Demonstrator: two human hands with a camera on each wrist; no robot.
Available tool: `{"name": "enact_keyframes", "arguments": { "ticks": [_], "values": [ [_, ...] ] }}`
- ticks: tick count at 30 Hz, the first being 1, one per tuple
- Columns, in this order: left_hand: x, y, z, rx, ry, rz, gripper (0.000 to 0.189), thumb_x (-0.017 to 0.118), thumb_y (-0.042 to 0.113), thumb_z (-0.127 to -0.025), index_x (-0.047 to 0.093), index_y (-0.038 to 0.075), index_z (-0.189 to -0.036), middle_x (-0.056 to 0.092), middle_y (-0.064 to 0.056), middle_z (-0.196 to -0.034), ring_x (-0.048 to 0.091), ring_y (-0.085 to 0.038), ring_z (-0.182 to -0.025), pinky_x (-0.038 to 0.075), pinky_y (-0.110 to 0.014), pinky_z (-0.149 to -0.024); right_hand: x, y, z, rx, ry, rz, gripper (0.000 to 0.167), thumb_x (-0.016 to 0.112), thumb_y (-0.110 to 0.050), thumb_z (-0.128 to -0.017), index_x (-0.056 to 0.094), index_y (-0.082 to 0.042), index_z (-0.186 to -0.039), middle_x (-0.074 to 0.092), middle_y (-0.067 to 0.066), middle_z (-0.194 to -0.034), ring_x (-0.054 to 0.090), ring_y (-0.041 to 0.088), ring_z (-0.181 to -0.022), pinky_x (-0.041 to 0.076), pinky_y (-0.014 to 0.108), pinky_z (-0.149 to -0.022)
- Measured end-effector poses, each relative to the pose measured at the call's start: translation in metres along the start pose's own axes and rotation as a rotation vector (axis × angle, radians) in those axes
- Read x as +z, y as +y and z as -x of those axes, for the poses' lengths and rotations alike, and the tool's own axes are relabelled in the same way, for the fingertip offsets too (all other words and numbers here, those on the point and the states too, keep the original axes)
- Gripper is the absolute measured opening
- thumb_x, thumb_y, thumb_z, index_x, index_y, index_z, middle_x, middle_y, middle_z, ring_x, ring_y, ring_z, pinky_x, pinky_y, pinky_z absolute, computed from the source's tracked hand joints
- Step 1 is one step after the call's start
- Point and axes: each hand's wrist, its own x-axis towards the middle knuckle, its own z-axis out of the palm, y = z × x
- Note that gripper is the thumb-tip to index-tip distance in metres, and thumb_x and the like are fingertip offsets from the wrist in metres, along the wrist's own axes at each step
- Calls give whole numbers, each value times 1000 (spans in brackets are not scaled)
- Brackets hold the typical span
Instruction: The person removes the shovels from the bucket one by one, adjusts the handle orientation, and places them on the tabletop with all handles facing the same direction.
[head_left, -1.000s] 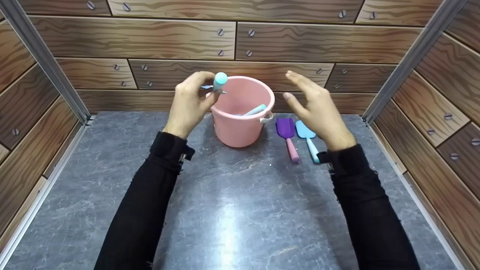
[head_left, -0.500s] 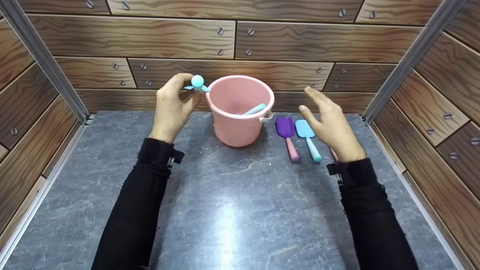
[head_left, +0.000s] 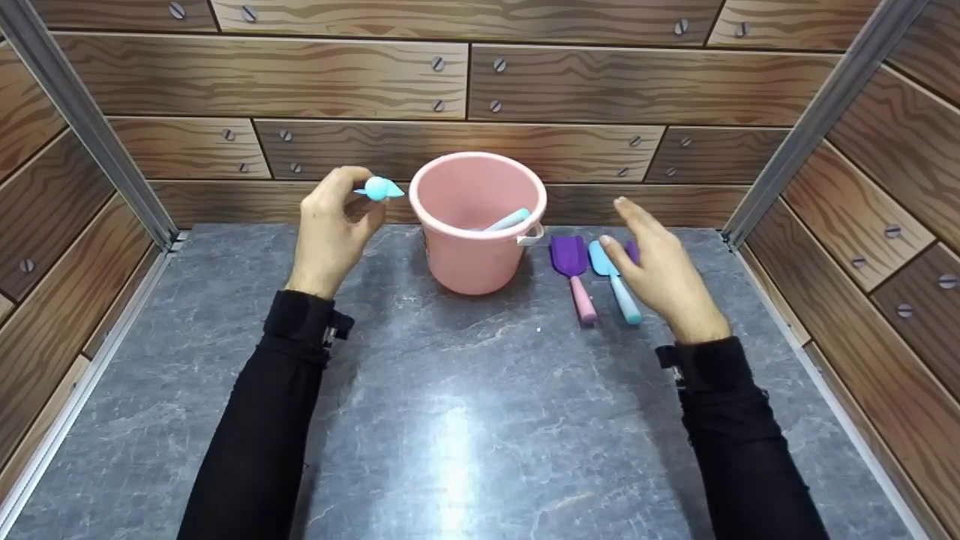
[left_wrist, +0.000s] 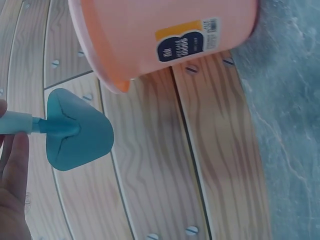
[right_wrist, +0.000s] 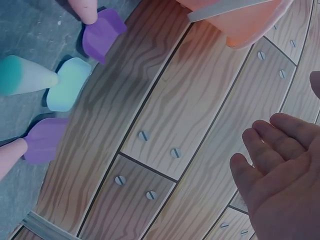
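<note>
My left hand [head_left: 328, 232] pinches the pale handle of a blue toy shovel [left_wrist: 80, 130], held in the air left of the pink bucket [head_left: 474, 264]. In the left wrist view the shovel's broad blade points away from the fingers, below the bucket's rim. A light blue handle [head_left: 508, 220] leans inside the bucket; its lower part is hidden. My right hand [head_left: 666, 279] hovers with relaxed fingers over the tools on the right, holding nothing. Under it, a purple toy shovel [right_wrist: 47, 141] with a pink handle is mostly hidden in the head view.
Right of the bucket lie another purple shovel with a pink handle [head_left: 582, 300] and a light blue shovel [head_left: 624, 300], side by side on the grey marbled tabletop [head_left: 465, 390]. Wood-patterned walls [head_left: 360, 79] enclose the back and sides. A white handle fitting [head_left: 530, 237] juts from the bucket.
My left hand has carried the blue shovel left from over the bucket's rim and lowered it slightly, turning it. My right hand has moved right and down, away from the bucket.
</note>
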Motion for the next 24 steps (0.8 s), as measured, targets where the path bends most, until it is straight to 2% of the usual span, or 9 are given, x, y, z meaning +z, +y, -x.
{"name": "enact_keyframes", "arguments": {
  "ticks": [5,7,17,24],
  "values": [
    [0,-7,6,-5,-24,-34,26,81,-5,-102,74,-5,-128,78,-23,-123,83,-34,-121,71,-39,-106,4,4,6,10,-40,45,73,60,-39,-123,37,-2,-182,36,23,-191,37,49,-177,27,67,-146],
    [1,-9,8,-14,-41,-43,27,81,-5,-101,74,-4,-128,78,-23,-123,82,-33,-121,71,-38,-106,7,6,8,7,-46,56,73,61,-38,-122,37,-2,-182,36,24,-191,38,49,-177,28,68,-146],
    [6,-23,22,-62,-152,-82,21,79,-6,-103,72,-2,-123,78,-21,-125,82,-37,-127,71,-44,-109,17,8,19,14,-93,81,75,64,-37,-121,36,-5,-183,34,22,-192,40,53,-174,30,72,-143],
    [11,-34,29,-96,-256,-95,19,79,-7,-104,68,0,-118,77,-20,-124,80,-37,-129,70,-45,-110,27,0,26,-63,-100,107,73,65,-37,-121,40,-3,-181,40,21,-190,41,45,-176,30,67,-146]
  ]
}}
